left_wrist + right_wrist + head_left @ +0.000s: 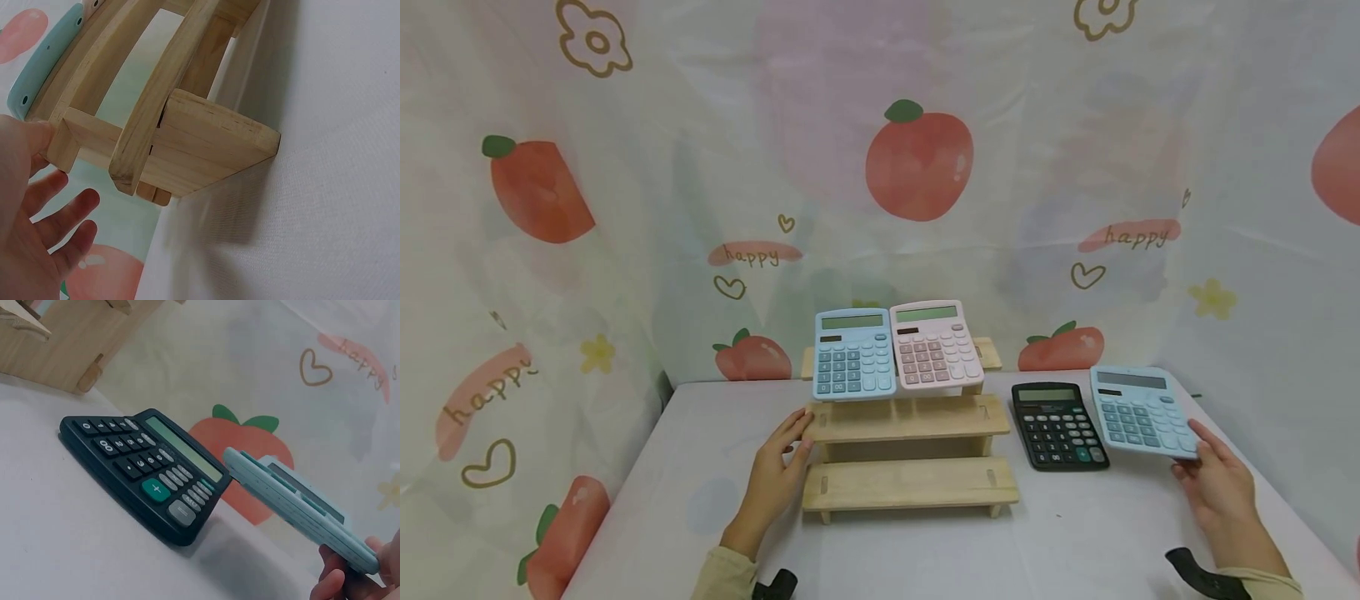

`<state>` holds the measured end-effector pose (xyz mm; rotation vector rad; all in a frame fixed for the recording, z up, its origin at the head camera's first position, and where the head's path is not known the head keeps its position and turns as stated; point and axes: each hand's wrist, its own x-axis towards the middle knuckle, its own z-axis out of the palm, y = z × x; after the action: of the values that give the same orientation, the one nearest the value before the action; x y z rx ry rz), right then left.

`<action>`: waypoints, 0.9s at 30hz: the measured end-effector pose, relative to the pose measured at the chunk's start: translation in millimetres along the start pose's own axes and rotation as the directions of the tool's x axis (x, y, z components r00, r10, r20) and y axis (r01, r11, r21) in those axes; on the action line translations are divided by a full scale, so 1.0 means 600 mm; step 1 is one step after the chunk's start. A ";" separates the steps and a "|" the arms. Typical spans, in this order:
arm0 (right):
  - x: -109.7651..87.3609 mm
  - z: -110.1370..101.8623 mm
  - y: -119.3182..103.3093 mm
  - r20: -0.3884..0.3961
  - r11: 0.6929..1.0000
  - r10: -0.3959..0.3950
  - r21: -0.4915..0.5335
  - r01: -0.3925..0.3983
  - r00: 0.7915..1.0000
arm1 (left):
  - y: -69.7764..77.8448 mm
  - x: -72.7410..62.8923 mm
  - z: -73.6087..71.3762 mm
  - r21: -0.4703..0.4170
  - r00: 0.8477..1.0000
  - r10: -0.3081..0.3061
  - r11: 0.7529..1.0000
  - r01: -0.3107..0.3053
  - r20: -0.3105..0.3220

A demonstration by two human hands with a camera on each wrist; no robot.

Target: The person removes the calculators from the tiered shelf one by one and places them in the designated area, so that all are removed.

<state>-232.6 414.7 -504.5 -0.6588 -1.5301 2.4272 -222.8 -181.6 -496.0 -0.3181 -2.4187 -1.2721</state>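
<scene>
In the head view my left hand (778,458) is at the left end of a three-tier wooden display stand (910,483). Its thumb and forefinger pinch the end of the middle plank, and the other fingers (78,209) spread loosely below in the left wrist view. My right hand (1221,487) grips a light blue calculator (1142,412) by its lower right corner; the right wrist view shows it tilted and raised off the table. Beside it a black calculator (1060,427) lies face up. On the stand's top, a blue calculator (853,354) and a pink calculator (936,346) lean side by side.
A white-covered table (925,558) carries the stand at its middle, with the black calculator to the stand's right. A printed cloth backdrop (820,150) with fruit drawings encloses the back and both sides.
</scene>
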 end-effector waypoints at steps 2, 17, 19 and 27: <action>0.003 -0.004 0.000 -0.010 1.000 0.003 0.003 -0.003 1.000 | 0.000 0.000 0.000 0.002 1.000 0.001 1.000 -0.001 -0.002; 0.025 -0.022 0.015 -0.131 0.987 0.117 -0.093 -0.130 0.984 | -0.003 -0.002 0.002 0.016 1.000 -0.002 1.000 0.002 0.004; 0.028 -0.022 0.016 -0.130 0.983 0.127 -0.116 -0.142 0.983 | -0.004 -0.002 0.003 0.016 1.000 -0.001 1.000 0.001 0.003; 0.035 -0.027 0.019 -0.088 0.983 0.153 -0.092 -0.161 0.984 | -0.007 -0.001 0.004 0.011 1.000 0.015 1.000 -0.015 -0.006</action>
<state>-242.6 430.8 -526.3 -0.9184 -1.6318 2.4136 -224.4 -182.3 -500.5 -0.3281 -2.4131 -1.2518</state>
